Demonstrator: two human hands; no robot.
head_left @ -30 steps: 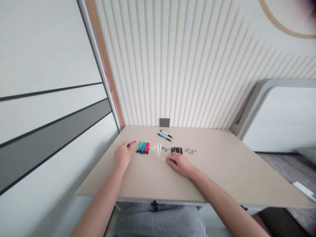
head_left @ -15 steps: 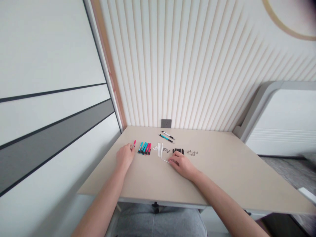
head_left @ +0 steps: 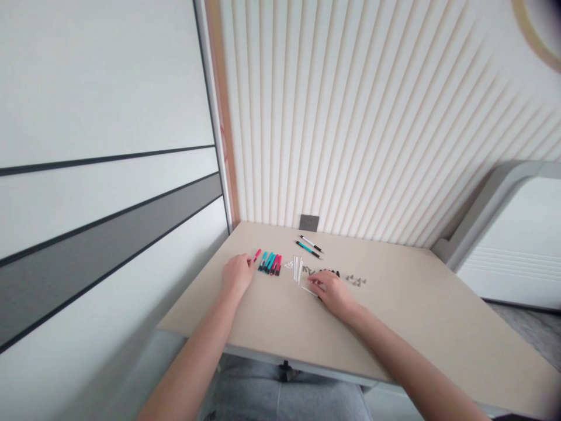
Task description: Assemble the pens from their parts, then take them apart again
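Note:
My left hand [head_left: 238, 273] is closed around a pink pen barrel [head_left: 257, 255], whose tip points out past the fingers. Beside it lies a row of blue and pink pen barrels [head_left: 270, 263] with black ends. My right hand [head_left: 331, 290] rests low on the desk, thumb and fingers bent together near some small dark pieces [head_left: 308, 271] that look like springs. What is in its fingertips, if anything, is too small to make out. A thin white refill [head_left: 310, 292] lies under that hand, and several more white refills [head_left: 297, 269] are to its left. Black grips [head_left: 335, 273] are partly covered by the hand.
Two assembled pens, one white [head_left: 310, 243] and one blue [head_left: 308, 249], lie at the back. Small grey cone tips [head_left: 356, 280] are to the right, small white parts [head_left: 288, 265] in the middle. A wall socket [head_left: 309, 223] sits behind the desk [head_left: 416, 316].
The view has turned, shifting everything rightward. My right hand's fingertips have come off the refill and moved toward the dark pieces. The pink barrel in my left hand is tilted more to the right.

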